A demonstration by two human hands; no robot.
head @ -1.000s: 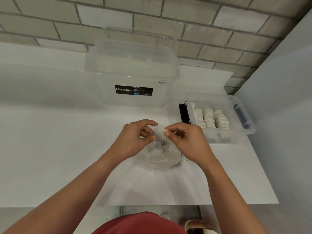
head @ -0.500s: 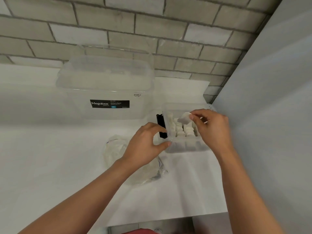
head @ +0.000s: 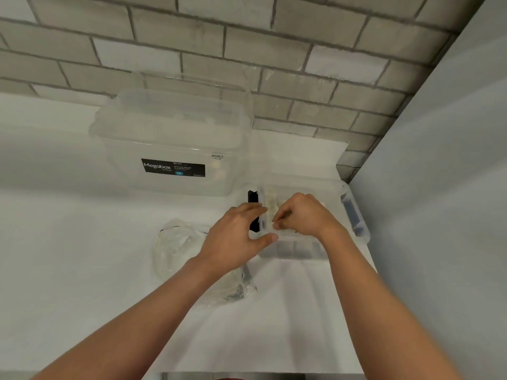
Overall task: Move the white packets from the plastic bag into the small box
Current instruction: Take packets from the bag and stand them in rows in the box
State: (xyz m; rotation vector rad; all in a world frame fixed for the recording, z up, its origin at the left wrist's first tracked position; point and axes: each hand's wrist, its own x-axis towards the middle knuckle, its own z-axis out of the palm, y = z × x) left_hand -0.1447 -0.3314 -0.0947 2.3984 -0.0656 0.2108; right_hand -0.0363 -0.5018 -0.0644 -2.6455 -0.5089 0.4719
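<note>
Step in hand, as I judge it: seating one packet in the box. The bag point(head: 175, 248) lies crumpled on the table point(head: 68, 242). It is thin clear film, slack and shapeless, and I cannot tell what it holds. Behind it stands a large lidded tub point(head: 175, 133) of rigid clear plastic with a black label. The left hand point(head: 236, 237) grips the box point(head: 296, 249) at its near-left corner, fingers over the black latch point(head: 252, 197) and thumb against the front wall. The box is small, hard and clear, with a rounded rim, and sits at the table's right end. The packets point(head: 270, 201) inside it stand in rows and look white, small and pillow-shaped. The right hand point(head: 304, 215) is down in the box with fingers curled and tips bunched on the packets. I cannot tell whether they pinch one. Next move, in my judgement: release, lift clear, and return to the bag. Since the film is slack, the left hand should hold its mouth open.
</note>
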